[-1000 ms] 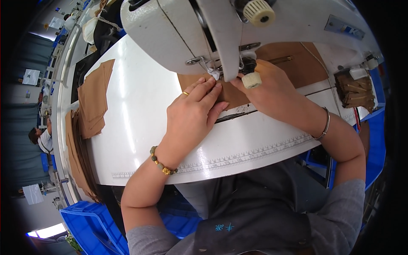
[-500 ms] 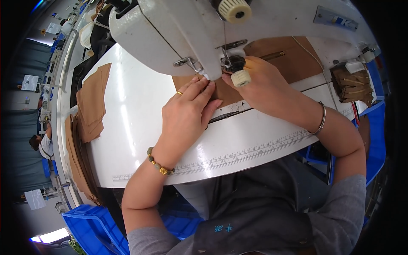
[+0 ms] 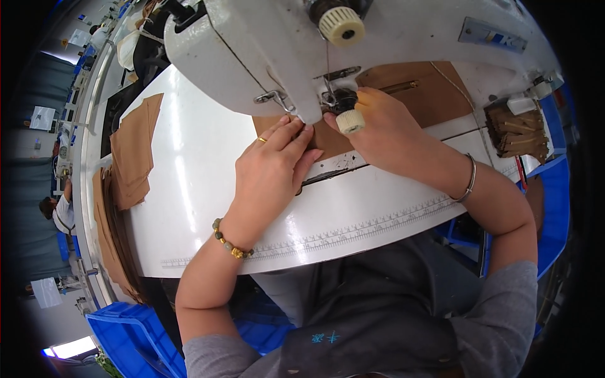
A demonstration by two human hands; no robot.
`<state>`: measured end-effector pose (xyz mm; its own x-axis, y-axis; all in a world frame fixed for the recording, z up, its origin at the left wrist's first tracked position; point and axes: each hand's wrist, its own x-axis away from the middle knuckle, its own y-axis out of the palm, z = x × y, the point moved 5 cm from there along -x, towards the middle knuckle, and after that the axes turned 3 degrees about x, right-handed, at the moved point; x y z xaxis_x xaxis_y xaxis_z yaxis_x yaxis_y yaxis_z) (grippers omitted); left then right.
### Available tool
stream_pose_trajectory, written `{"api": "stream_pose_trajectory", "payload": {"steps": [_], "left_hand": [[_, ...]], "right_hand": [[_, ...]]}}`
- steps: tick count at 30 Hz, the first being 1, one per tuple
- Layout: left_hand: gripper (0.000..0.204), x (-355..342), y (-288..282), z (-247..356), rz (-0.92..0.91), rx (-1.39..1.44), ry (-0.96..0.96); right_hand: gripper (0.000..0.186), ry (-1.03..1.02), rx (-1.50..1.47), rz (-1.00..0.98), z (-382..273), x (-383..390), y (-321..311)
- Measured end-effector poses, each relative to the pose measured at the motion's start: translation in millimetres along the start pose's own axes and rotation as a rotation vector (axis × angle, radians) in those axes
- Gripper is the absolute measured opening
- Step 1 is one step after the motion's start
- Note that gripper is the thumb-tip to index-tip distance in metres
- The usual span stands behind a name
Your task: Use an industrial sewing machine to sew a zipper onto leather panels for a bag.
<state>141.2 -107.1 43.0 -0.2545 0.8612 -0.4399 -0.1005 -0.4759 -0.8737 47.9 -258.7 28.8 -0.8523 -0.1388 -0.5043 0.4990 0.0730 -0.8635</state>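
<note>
A brown fabric piece [image 3: 334, 146] lies on the white bed of a sewing machine [image 3: 252, 38], under its needle area. My left hand [image 3: 271, 160] rests palm down on the piece's near left part, fingers lying along it toward the presser foot and thumb spread apart. Right of the needle, my right hand [image 3: 387, 129] is closed, its fingers bent down at the fabric. A cream tension knob [image 3: 350, 121] covers part of its fingertips. Behind that hand, a larger brown fabric area [image 3: 435, 88] with a zipper-like strip [image 3: 398, 87] extends right; whether it joins the front piece is hidden.
Brown fabric pieces [image 3: 135, 157] are stacked at the table's left edge, with more hanging down [image 3: 110, 233]. On the right sits a pile of small brown strips [image 3: 518, 132]. Blue bins [image 3: 135, 340] stand below. A printed ruler [image 3: 315, 241] runs along the front edge.
The whole view has shifted slightly left. Both hands stay almost in place on the fabric beside the needle; no clear movement of the fabric shows.
</note>
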Motion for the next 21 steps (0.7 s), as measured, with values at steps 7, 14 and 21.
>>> {"api": "stream_pose_trajectory", "payload": {"steps": [7,14,21], "left_hand": [[0.028,0,1,-2,0.001,-0.008,-0.008],[0.026,2,-5,-3,0.078,-0.058,0.061],[0.027,15,-6,1,0.018,0.058,-0.012]], "right_hand": [[0.035,0.031,-0.07,-0.052,3,0,-2],[0.014,0.112,0.072,0.021,12,0,-28],[0.008,-0.129,-0.118,-0.241,-38,18,-45]]}}
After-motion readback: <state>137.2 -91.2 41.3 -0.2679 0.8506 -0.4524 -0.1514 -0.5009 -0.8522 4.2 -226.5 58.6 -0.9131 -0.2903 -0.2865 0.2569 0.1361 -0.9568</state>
